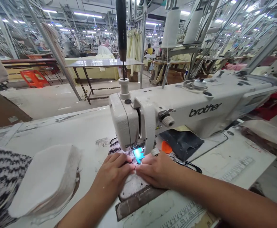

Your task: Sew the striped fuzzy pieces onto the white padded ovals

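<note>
My left hand [113, 174] and my right hand [156, 169] lie side by side on a small piece of black-and-white patterned fabric [114, 147] under the needle of a white Brother sewing machine [176, 107]. Fingers of both hands press flat on the fabric, fingertips touching each other just in front of the lit presser foot [138, 154]. Most of the fabric piece is hidden under my hands. A white pad-like piece [132, 186] lies beneath my palms on the table.
A stack of white cut pieces [45, 180] sits at left beside a pile of black-and-white fabric [0, 180]. Dark cloth [183, 142], an orange item [166, 147] and black scissors [190, 164] lie right of the needle. Thread cones [171, 27] stand behind.
</note>
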`<action>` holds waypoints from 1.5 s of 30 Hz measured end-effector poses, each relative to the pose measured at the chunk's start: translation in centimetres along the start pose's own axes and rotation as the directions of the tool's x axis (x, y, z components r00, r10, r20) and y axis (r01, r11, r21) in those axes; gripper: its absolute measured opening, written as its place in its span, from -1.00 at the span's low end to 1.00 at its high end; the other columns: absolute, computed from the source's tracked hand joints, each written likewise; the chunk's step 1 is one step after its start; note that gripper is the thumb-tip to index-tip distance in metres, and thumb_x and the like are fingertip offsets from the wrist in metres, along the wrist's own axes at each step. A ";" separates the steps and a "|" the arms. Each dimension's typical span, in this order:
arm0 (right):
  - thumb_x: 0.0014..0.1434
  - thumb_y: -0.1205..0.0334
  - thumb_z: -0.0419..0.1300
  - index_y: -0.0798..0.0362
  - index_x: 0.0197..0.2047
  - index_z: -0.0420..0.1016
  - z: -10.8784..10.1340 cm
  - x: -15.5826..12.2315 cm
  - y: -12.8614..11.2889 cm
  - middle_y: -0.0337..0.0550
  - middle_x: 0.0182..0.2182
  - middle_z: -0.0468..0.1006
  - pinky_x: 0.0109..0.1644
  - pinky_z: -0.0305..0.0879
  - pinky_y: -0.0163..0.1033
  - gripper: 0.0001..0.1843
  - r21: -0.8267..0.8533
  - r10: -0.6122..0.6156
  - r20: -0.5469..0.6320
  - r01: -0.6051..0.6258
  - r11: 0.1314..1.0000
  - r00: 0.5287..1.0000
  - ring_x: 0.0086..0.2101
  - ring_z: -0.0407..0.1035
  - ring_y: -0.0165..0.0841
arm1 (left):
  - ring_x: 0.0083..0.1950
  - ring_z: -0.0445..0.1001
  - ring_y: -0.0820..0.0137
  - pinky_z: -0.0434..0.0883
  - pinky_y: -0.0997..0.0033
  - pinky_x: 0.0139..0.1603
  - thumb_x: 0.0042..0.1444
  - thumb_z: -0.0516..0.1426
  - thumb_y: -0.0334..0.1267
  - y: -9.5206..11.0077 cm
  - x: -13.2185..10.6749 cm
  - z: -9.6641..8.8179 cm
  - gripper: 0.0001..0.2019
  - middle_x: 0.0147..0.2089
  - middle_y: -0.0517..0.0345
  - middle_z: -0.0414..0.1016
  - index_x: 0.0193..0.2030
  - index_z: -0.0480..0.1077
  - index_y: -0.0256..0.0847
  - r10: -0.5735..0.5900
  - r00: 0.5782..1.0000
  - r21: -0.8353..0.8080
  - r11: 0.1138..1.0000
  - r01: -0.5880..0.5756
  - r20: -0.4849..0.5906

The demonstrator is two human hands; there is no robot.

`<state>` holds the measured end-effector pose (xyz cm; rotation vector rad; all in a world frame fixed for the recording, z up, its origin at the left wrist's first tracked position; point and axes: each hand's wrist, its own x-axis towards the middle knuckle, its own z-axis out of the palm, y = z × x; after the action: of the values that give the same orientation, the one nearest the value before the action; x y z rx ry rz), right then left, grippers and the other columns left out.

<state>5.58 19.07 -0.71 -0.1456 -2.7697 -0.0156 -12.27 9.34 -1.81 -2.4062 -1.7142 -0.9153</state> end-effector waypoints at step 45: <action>0.22 0.27 0.07 0.04 -0.25 0.51 -3.6 -1.0 -2.3 -0.20 -0.50 0.47 -0.32 0.08 -0.25 -0.82 0.363 0.036 0.086 -0.065 0.930 0.996 -0.47 0.30 -0.38 | -0.15 0.41 0.21 0.33 0.23 -0.12 0.14 0.05 -0.38 1.8 -2.0 -3.3 -0.85 -0.20 0.05 0.50 -0.25 0.45 -0.16 -0.310 0.951 -0.074 0.948 0.311 0.017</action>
<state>7.59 16.56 2.33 -0.1203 -2.7863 0.5278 -12.52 5.74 0.48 -2.2193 -2.1405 -1.0244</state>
